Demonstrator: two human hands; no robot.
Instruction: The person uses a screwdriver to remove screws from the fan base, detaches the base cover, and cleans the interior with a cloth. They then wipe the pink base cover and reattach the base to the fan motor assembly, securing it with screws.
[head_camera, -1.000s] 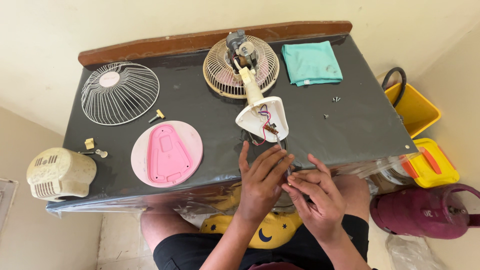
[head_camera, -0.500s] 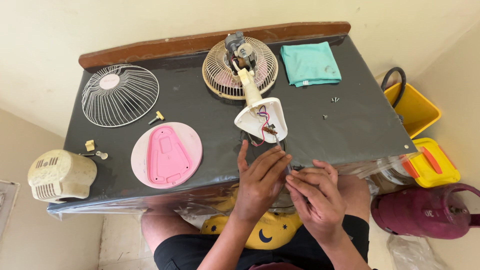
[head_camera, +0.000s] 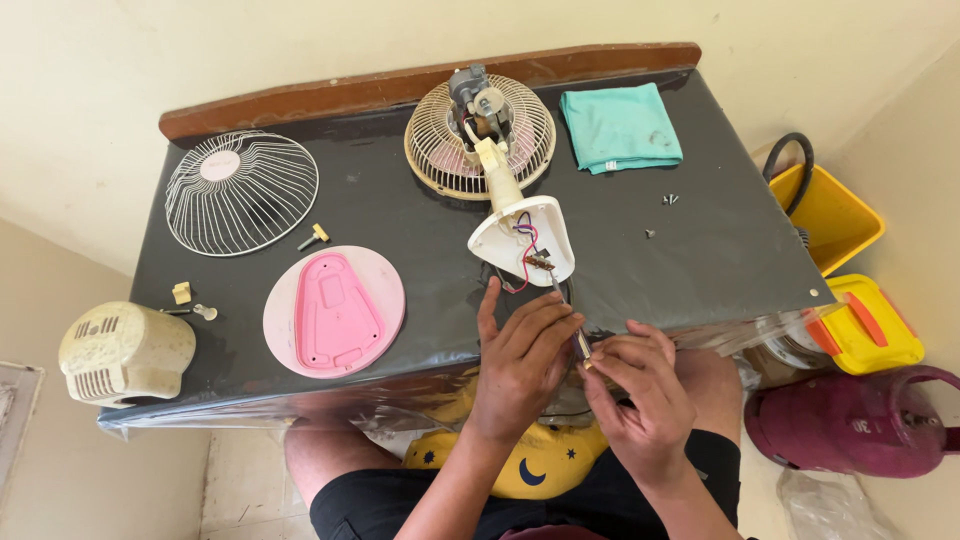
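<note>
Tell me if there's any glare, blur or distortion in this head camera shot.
Head view: soft daylight, sharp focus, no motion blur on the hands; a pale sheen lies on the black plastic-covered table near the teal folded cloth; wide-angle lens bows the table edges.

Fan base (head_camera: 522, 240) between round plate (head_camera: 334, 310) and cloth (head_camera: 620, 126)

Left hand (head_camera: 522, 365) palm-down, fingers extended; right hand (head_camera: 640, 395) just beside it, fingertips pinched together, forearms converging.

Fan base (head_camera: 522, 240) is blocking straight ahead; bare tabletop (head_camera: 720, 265) is lying open right of it, pink plate (head_camera: 334, 311) crowding left, loose screws (head_camera: 668, 200) sitting farther right.
</note>
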